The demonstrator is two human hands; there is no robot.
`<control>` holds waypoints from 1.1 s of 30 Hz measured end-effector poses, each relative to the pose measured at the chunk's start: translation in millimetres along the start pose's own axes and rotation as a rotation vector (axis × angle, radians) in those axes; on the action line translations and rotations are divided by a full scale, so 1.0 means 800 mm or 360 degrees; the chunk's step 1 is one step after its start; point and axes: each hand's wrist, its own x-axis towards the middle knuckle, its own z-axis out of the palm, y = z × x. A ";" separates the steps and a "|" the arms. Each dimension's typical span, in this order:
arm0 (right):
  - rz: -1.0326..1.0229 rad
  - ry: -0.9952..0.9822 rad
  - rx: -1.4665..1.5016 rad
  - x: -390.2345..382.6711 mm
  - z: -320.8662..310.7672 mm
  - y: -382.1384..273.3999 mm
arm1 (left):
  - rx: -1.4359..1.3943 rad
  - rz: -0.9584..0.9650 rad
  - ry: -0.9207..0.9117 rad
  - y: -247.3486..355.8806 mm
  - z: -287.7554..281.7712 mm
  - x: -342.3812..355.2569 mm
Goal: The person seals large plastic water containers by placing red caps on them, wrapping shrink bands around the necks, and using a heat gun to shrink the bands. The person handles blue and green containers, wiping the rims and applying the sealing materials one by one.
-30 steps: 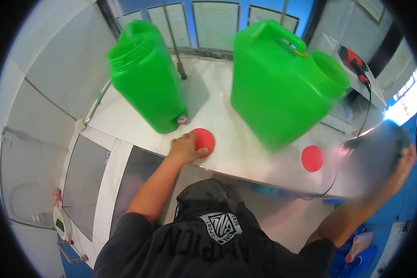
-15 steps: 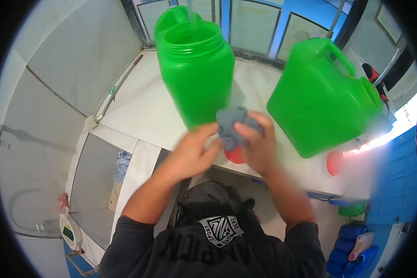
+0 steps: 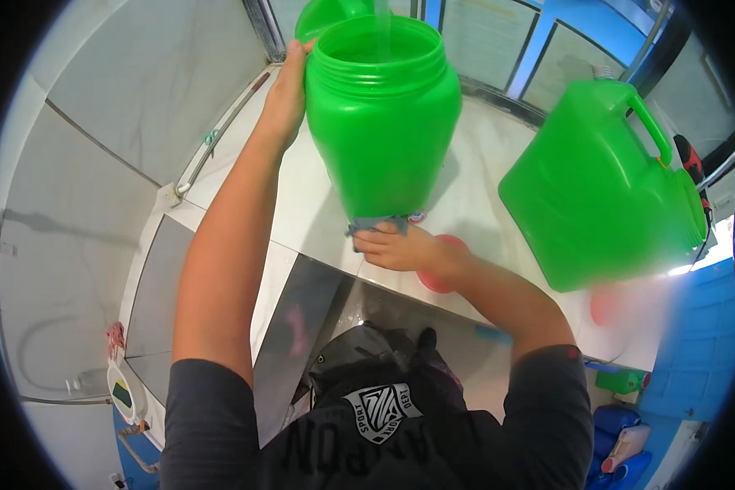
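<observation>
A large green plastic jerrycan (image 3: 384, 139) stands upright in front of me, its wide threaded mouth uncovered. A clear stream or tube (image 3: 382, 33) comes down into that mouth from above. My left hand (image 3: 286, 98) grips the jerrycan's upper left side, its fingertips partly hidden behind it. Low on the near side, my right hand (image 3: 396, 247) presses a bunched grey cloth (image 3: 367, 226) against the jerrycan's base. A red round lid (image 3: 438, 281) lies on the counter, partly covered by my right forearm.
To the right stands a second green jerrycan (image 3: 596, 188), its wide mouth open. Another red lid (image 3: 604, 304), blurred, lies near the white counter (image 3: 498, 286)'s right end. Blue containers (image 3: 616, 433) sit on the floor at lower right. A tiled wall (image 3: 98, 163) bounds the left.
Both hands were together holding the grey cloth before the jerrycan. Now my left hand has gone up to the jerrycan's side, and my right has brought the cloth to its base.
</observation>
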 end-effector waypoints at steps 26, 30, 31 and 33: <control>0.2068 0.1358 0.1446 -0.020 -0.045 0.036 | -0.0329 -0.0091 0.0300 0.002 0.011 0.002; 0.1629 0.1224 0.1522 0.025 -0.103 0.197 | -0.0455 -0.0094 0.0161 -0.008 0.003 0.009; 0.1584 0.1060 0.1913 0.042 -0.111 0.237 | -0.0456 -0.0094 0.0162 -0.009 0.002 0.010; 0.1861 0.0574 0.2055 0.077 -0.114 0.289 | -0.0557 -0.0128 0.0115 -0.010 -0.002 0.012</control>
